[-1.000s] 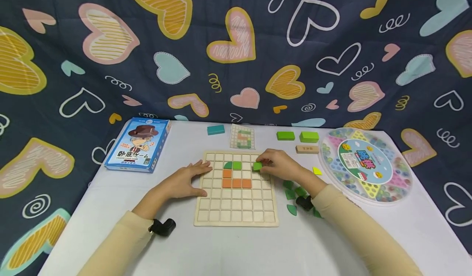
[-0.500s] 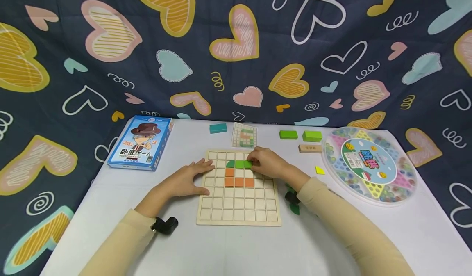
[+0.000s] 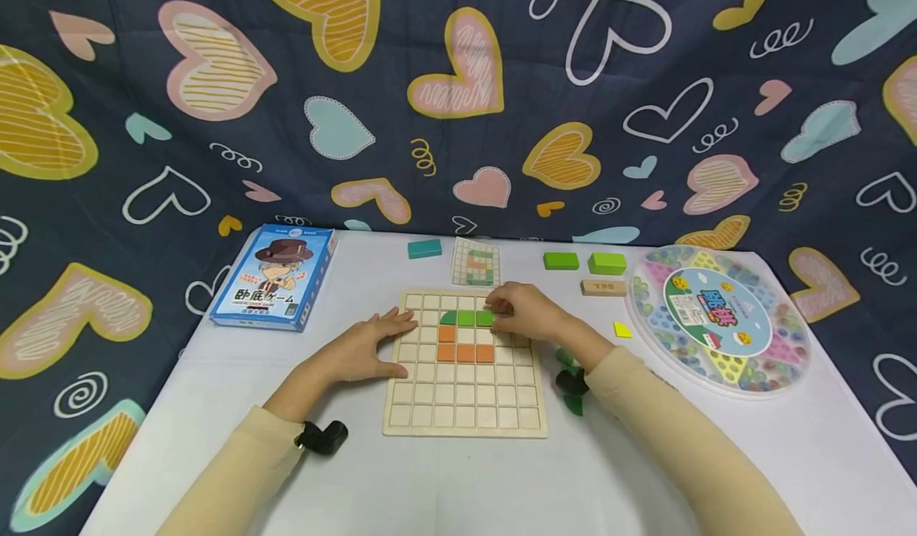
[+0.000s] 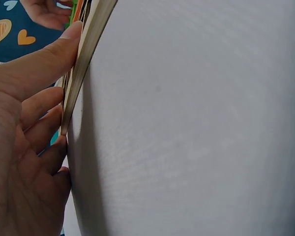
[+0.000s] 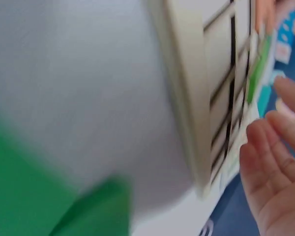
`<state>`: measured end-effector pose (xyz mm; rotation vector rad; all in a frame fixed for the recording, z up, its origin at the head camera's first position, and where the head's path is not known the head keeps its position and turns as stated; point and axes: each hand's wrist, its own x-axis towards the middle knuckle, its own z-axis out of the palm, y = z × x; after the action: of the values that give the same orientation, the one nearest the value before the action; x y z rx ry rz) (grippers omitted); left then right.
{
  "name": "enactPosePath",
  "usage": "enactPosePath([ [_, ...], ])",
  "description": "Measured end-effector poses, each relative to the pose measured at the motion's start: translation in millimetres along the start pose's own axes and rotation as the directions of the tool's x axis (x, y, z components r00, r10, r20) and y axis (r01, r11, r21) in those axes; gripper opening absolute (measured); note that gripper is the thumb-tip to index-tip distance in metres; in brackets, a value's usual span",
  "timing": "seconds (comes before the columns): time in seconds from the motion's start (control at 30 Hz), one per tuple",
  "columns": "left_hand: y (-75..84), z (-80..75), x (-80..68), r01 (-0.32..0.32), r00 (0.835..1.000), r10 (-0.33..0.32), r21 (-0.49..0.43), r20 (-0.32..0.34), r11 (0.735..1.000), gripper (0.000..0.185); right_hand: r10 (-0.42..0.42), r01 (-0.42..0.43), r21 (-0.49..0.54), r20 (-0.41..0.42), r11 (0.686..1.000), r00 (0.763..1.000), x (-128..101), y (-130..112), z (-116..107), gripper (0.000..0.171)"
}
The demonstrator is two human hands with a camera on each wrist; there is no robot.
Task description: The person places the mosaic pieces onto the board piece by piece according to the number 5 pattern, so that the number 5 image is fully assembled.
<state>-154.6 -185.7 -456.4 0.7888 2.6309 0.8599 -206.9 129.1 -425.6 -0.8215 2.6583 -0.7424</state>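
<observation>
A wooden grid board [image 3: 466, 397] lies on the white table [image 3: 444, 480]. In its upper rows sit a green quarter-round [image 3: 448, 318], two green squares [image 3: 466, 318] [image 3: 484, 318] and an orange L of squares [image 3: 466, 353]. My left hand [image 3: 376, 343] rests flat against the board's left edge, fingers straight; the left wrist view shows those fingers [image 4: 34, 123] along the board's side [image 4: 86, 54]. My right hand [image 3: 517, 313] hovers at the board's upper right, fingertips touching the rightmost green square. In the right wrist view its fingers [image 5: 273, 162] hang relaxed beside the board [image 5: 196, 73] and hold nothing.
A blue game box [image 3: 274, 278] lies at the left, a round marble game tray [image 3: 716, 318] at the right. Behind the board are a pattern card [image 3: 475, 263], a teal block [image 3: 424, 248], two green blocks [image 3: 560, 261], a wooden block [image 3: 603, 287] and a yellow piece [image 3: 622, 330]. Loose green pieces [image 3: 571, 403] lie under my right wrist.
My right hand carried a green square leftward and set it in the cell beside the other green square, then eased its grip. My left hand stayed on the board's edge.
</observation>
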Motion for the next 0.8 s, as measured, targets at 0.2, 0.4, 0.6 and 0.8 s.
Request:
enactPosePath([
  [0.2,-2.7,2.1,0.3,-0.021,1.000,0.021,0.002,-0.006,1.000,0.081,0.045,-0.036,0.138,-0.063,0.990,0.997,-38.4,34.6,-17.4,0.038],
  [0.4,-6.0,0.9,0.7,-0.018,1.000,0.018,0.010,-0.012,1.000,0.082,0.097,-0.094,0.095,-0.030,0.991,0.995,-78.5,64.6,-28.6,0.035],
  [0.6,-4.6,-1.3,0.5,-0.026,1.000,0.026,0.009,-0.017,1.000,0.081,0.038,-0.039,-0.012,-0.022,0.999,0.999,-90.6,77.9,-28.2,0.030],
  [0.8,-4.2,0.5,0.5,-0.010,1.000,0.010,-0.008,-0.008,1.000,0.081,0.062,-0.066,-0.070,-0.056,0.995,0.997,-78.9,64.2,-27.8,0.021],
])
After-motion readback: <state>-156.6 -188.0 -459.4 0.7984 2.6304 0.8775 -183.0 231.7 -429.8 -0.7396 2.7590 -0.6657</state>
